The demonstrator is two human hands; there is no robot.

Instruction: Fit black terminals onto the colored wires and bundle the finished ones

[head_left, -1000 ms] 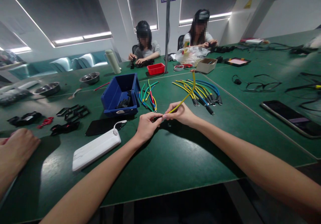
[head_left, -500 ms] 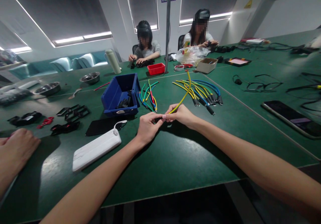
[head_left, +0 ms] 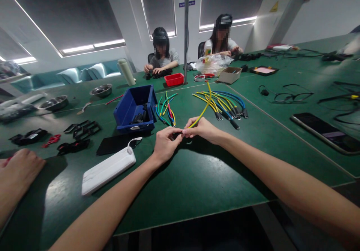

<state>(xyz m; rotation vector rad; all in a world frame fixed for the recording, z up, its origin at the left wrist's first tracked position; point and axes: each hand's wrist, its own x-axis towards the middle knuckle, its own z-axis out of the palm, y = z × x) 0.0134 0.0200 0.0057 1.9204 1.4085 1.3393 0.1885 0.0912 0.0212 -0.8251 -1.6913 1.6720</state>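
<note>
A yellow cable [head_left: 207,103] rises in a curve from my right hand [head_left: 203,130], whose thumb and fingers pinch it near its lower end. My left hand [head_left: 166,141] meets it fingertip to fingertip, closed on a small black sleeve [head_left: 176,134] at that end; fingers hide most of the sleeve. Beyond my right hand lies a fanned bundle of yellow, blue and green cables [head_left: 225,103] with black sleeves on their near ends. Just past my left hand rests a smaller bunch of cables [head_left: 167,108]. Beside it stands a blue bin [head_left: 119,114] holding black sleeves.
A white power bank [head_left: 108,172] and a black phone-like slab [head_left: 109,144] lie left of my forearm. Another person's hand [head_left: 24,168] rests at the left edge. A smartphone [head_left: 323,131] and glasses [head_left: 292,96] lie right. Two people sit across the table, near a metal pole [head_left: 186,37].
The camera view has shifted slightly. Both hands stay together on the cable end with almost the same grip. Across the table, the right-hand person's hands have moved a little.
</note>
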